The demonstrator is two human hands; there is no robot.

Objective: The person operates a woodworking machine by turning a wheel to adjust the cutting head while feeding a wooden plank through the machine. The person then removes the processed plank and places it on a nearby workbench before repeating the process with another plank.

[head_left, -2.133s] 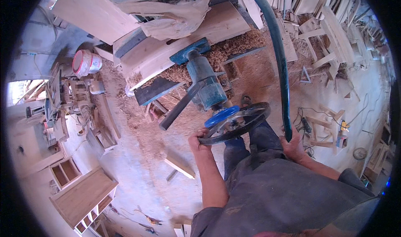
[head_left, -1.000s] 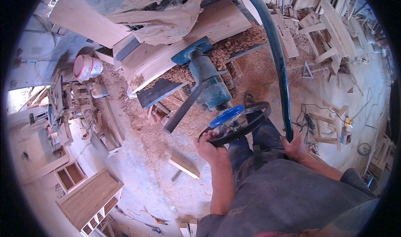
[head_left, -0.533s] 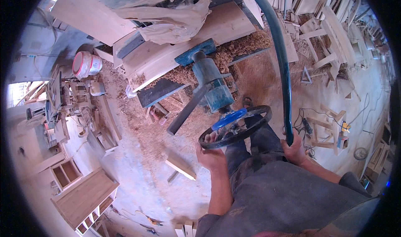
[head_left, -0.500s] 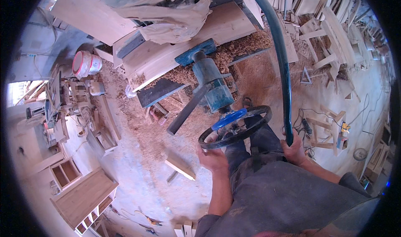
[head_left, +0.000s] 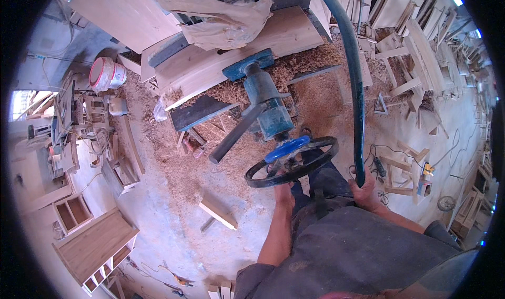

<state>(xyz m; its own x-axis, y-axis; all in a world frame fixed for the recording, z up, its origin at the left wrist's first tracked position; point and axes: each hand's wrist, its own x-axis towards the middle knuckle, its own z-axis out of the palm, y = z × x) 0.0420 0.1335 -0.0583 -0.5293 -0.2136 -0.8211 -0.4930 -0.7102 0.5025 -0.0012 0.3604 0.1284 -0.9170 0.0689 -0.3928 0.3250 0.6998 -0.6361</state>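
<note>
A black handwheel (head_left: pixel 292 180) sits in front of me at the end of a worn blue-green machine spindle housing (head_left: pixel 263 99), with a smaller bright blue wheel (head_left: pixel 287 149) behind it. My left hand (head_left: pixel 284 195) is at the near rim of the black wheel, closed around its lower part; the rim partly hides the fingers. My right hand (head_left: pixel 364 189) is wrapped around the lower end of a long, curved dark green bar (head_left: pixel 357 104) that rises past the machine. A grey lever (head_left: pixel 236 135) sticks out from the housing toward the lower left.
Pale boards (head_left: pixel 210 70) and wood shavings (head_left: pixel 310 62) lie around the machine. A wooden cabinet (head_left: pixel 97 246) stands at the lower left and a white-and-red bucket (head_left: pixel 108 74) at the upper left. A wooden frame (head_left: pixel 407 167) and a power tool (head_left: pixel 379 166) are at right.
My left hand has shifted from the left of the wheel's near rim rightward to beneath its middle. My right hand stays on the bar. The view has shifted slightly.
</note>
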